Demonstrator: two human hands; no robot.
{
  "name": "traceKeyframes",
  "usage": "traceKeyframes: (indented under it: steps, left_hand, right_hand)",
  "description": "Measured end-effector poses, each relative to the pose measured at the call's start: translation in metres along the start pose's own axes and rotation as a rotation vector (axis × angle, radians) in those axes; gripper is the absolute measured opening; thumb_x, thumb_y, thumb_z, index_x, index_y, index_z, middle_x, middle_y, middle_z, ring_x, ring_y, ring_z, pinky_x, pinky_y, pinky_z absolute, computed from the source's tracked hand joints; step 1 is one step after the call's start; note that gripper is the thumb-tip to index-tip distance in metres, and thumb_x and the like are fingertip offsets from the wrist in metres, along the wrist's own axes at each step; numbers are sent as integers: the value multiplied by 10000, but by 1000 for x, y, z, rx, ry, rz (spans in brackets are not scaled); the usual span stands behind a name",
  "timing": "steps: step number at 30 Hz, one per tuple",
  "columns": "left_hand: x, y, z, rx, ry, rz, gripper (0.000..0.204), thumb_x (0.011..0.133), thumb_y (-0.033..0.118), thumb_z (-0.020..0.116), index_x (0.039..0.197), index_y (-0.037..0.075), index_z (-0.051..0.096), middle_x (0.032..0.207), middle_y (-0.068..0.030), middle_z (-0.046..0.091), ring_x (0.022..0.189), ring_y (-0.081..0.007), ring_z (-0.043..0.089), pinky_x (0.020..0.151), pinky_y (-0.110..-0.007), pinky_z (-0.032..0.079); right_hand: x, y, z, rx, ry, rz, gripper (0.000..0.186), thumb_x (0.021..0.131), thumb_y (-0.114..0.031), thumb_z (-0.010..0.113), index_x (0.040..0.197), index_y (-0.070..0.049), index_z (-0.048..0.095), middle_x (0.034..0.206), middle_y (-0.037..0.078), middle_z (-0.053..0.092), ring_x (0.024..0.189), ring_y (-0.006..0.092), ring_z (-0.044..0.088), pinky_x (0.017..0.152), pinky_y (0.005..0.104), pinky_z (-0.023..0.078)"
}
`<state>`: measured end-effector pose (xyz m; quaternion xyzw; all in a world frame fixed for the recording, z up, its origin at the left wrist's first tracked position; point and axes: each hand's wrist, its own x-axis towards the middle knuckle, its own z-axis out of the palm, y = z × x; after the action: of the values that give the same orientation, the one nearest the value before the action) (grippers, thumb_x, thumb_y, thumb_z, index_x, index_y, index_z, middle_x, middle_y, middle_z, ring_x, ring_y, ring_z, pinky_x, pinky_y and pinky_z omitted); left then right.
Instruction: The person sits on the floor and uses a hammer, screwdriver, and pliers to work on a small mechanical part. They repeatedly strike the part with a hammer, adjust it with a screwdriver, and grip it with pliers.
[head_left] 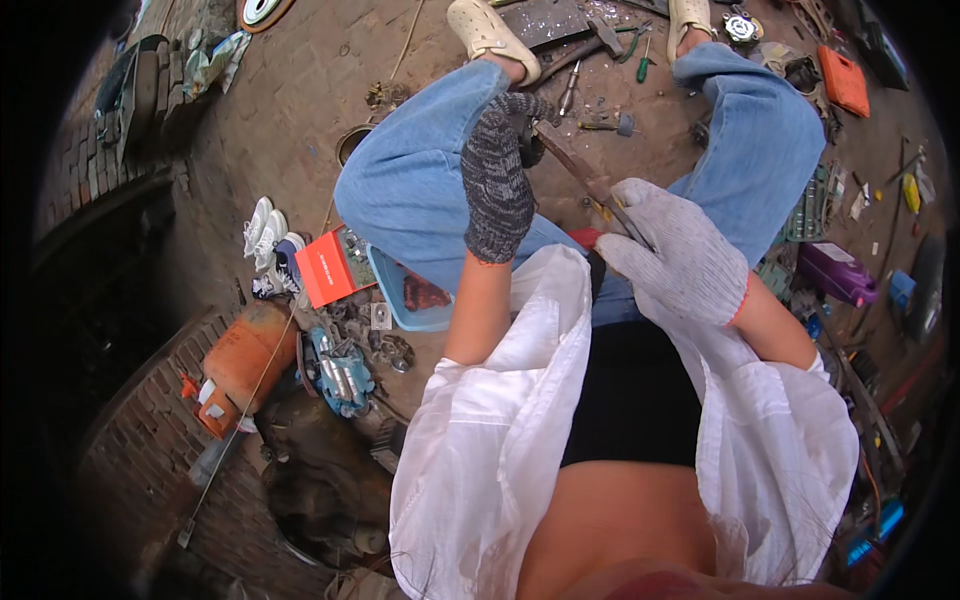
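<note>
From my remote post I find the left hand [498,175], in a dark knitted glove, closed around a dark part [533,148], and the right hand [685,255], in a pale glove, gripping a long metal tool [578,168]. The tool slants between the two hands, above the ground and between the bent legs, its far end at the dark part, though I cannot tell whether they touch. I record a hammer [606,38] on the ground beyond the hands, and a blue basin [432,318] beside a red box [322,272] on the left.
</note>
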<state>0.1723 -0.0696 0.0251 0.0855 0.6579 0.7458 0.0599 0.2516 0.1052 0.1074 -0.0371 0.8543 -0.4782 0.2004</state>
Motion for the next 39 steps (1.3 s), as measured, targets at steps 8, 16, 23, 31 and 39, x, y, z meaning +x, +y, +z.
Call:
traceKeyframes:
  steps: [8, 16, 23, 31, 39]
  left_hand:
    - [1, -12, -8, 95, -23, 47, 278, 973, 143, 383, 1100, -2, 583, 1040, -96, 618, 915, -174, 579, 795, -283, 469]
    - [5, -17, 4, 145, 114, 69, 414, 998, 322, 341, 983, 15, 618, 908, -58, 634, 824, -141, 582, 747, -260, 458]
    - [6, -24, 6, 445, 49, 298, 309, 981, 186, 380, 1045, -20, 602, 929, -67, 634, 844, -137, 577, 753, -269, 462]
    - [2, -33, -8, 639, -119, 277, 349, 843, -9, 432, 1168, -11, 560, 1183, -171, 571, 1082, -316, 547, 948, -393, 420]
    - [7, -28, -7, 862, -116, 593, 340, 761, -50, 531, 1096, -15, 582, 1080, -170, 607, 1015, -327, 571, 908, -405, 442]
  right_hand:
    - [5, 1, 8, -9, 78, 29, 345, 779, -284, 637, 715, 35, 521, 728, 224, 531, 716, 398, 570, 610, 434, 450]
    - [5, 7, 13, -155, 210, 31, 343, 729, -308, 687, 719, -1, 533, 661, 183, 553, 647, 368, 589, 573, 422, 462]
    - [15, 27, 37, 238, 383, 106, 452, 732, -336, 690, 978, 0, 515, 733, 193, 594, 723, 366, 609, 632, 420, 478]
    - [14, 17, 30, -44, 178, 78, 440, 823, -291, 596, 1054, 51, 442, 678, 229, 559, 683, 387, 591, 584, 413, 451]
    - [17, 20, 30, 671, -146, 235, 235, 902, -224, 485, 965, -7, 422, 589, 73, 499, 511, 184, 530, 492, 340, 430]
